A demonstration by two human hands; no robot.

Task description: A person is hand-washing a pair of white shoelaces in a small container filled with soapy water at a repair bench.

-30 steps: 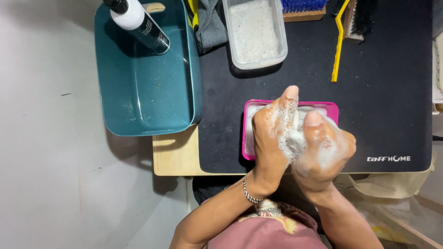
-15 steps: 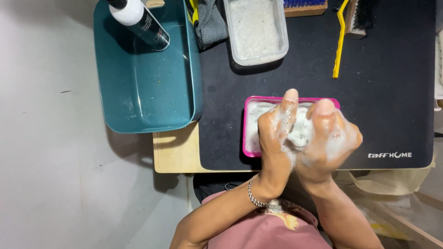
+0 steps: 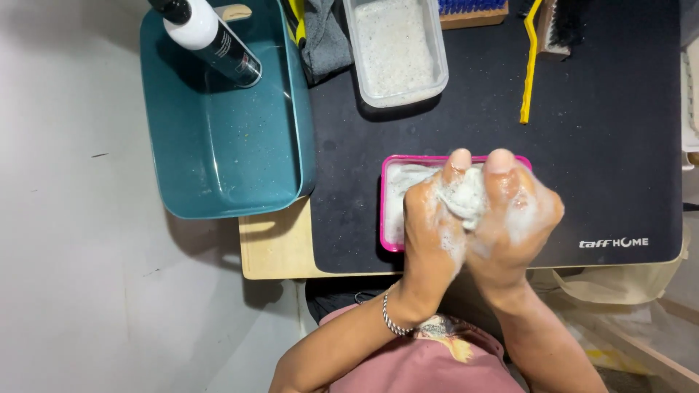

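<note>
Left hand (image 3: 431,229) and right hand (image 3: 513,218), both foam-coated, pressed together around a small grey sudsy wad (image 3: 464,195); since a second ago the fingertips have drawn level, the squeeze tighter, the lather thicker; held over the pink-rimmed rectangular soap tray (image 3: 391,207) at the near edge of the black mat (image 3: 604,131); teal plastic tub (image 3: 218,138) at the mat's left edge.

A wooden table (image 3: 273,251) is being covered by a black mat (image 3: 604,145). A teal tub (image 3: 218,138) is being carried beside it.
</note>
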